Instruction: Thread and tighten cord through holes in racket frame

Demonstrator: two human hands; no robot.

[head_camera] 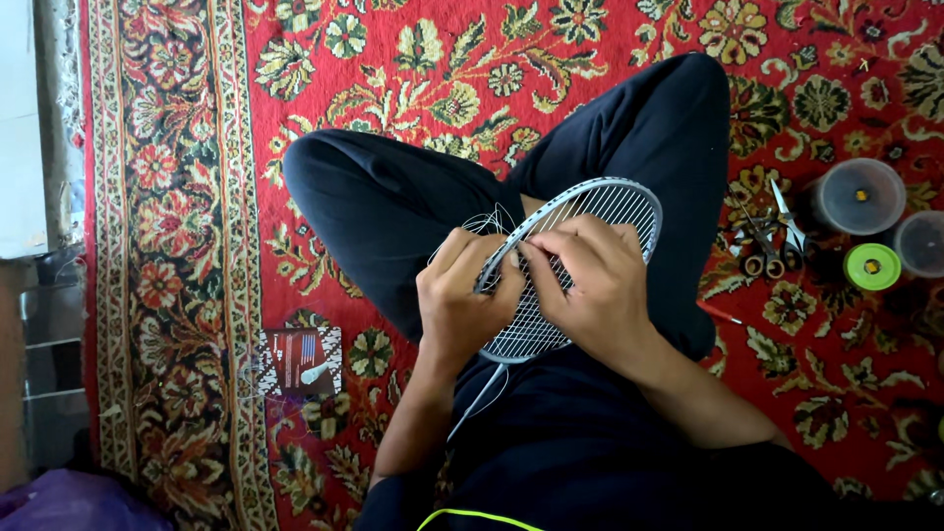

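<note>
**Stringing a badminton racket, mid-weave at the frame edge**

Head view: a person sits cross-legged on a red floral carpet [610,39] with a badminton racket [600,202] laid across the lap, its head over the dark trousers and its shaft running down toward the body. The left hand [457,300] closes around the near side of the frame, fingers curled tight on the rim to steady it. The right hand [590,285] lies over the string bed, its fingers [536,254] pinched together just at the rim beside the left thumb; they seem to grip a fine string, though the string itself is too thin to make out there. Loose loops of string [482,224] stand up behind the left hand.

By the look of it, the step in hand is threading or pulling a string through a hole in the frame. The next move likely calls for a steady pull with the frame held still, so the loose loops do not tangle.

To the right on the carpet lie scissors [787,231], a grey reel [858,197], a green reel [872,266] and a clear lid [922,244]; a small packet [307,359] lies to the left
</note>
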